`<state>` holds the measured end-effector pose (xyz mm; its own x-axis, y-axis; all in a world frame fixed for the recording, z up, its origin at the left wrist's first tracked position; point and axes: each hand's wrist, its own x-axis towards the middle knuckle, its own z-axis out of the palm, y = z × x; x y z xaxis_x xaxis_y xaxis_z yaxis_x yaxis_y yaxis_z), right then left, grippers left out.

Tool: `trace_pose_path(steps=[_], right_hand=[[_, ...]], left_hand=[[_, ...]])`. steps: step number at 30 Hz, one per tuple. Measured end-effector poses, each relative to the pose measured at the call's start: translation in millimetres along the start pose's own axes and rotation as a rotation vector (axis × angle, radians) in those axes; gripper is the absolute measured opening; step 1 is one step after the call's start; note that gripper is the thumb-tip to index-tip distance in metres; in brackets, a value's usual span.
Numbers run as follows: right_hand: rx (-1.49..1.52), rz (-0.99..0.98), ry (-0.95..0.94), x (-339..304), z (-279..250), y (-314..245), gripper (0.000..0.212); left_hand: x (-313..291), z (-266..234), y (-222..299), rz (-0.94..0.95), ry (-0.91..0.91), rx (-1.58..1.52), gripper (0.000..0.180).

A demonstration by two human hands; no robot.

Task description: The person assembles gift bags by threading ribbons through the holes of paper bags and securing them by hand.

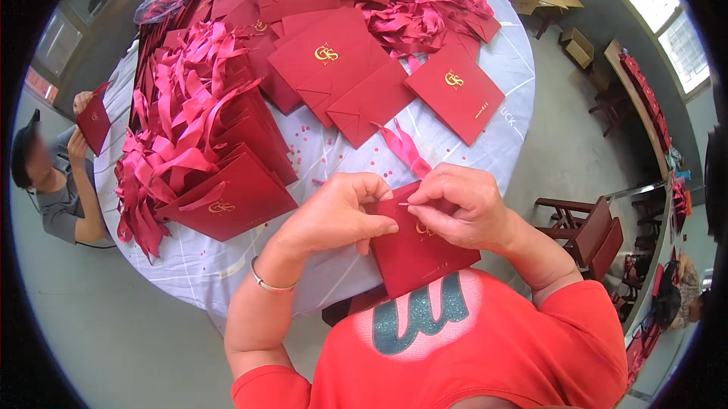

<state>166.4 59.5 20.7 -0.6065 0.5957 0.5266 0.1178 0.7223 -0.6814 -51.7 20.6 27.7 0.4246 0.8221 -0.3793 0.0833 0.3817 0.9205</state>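
At the five o'clock edge of the counter (318,280), the bag (406,261) looks light, stiff, easily creased: hold its flat edges. The left grip (334,216) pinches its ten o'clock side; the right grip (462,208), at one o'clock, pinches a pale sliver (403,203).

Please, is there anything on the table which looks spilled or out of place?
Yes: small reddish bits lie scattered over the pale tablecloth, right of the ribboned bags. They look odd because they are loose, while those bags stand close together.
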Motion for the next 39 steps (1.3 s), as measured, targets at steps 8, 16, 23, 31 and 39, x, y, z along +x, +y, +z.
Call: trace_pose_path(steps=[8, 16, 23, 31, 39], right_hand=[[0.009, -0.081, -0.024, 5, 2, -3, 0.017], [-0.212, -0.146, -0.102, 3, 3, -10, 0.019], [-0.197, -0.135, -0.087, 2, 3, -10, 0.018], [-0.21, -0.136, -0.104, 3, 4, -11, 0.015], [-0.223, -0.12, -0.103, 4, 5, -15, 0.015]], left_hand=[[1, -3, 1, -0.044, -0.044, -0.078, 0.019], [-1, -2, 4, -0.069, -0.027, -0.04, 0.018], [-1, -2, -2, -0.058, -0.01, -0.022, 0.018], [-2, -1, 3, -0.063, -0.014, 0.002, 0.02], [-2, 0, 2, -0.035, -0.009, -0.015, 0.02]])
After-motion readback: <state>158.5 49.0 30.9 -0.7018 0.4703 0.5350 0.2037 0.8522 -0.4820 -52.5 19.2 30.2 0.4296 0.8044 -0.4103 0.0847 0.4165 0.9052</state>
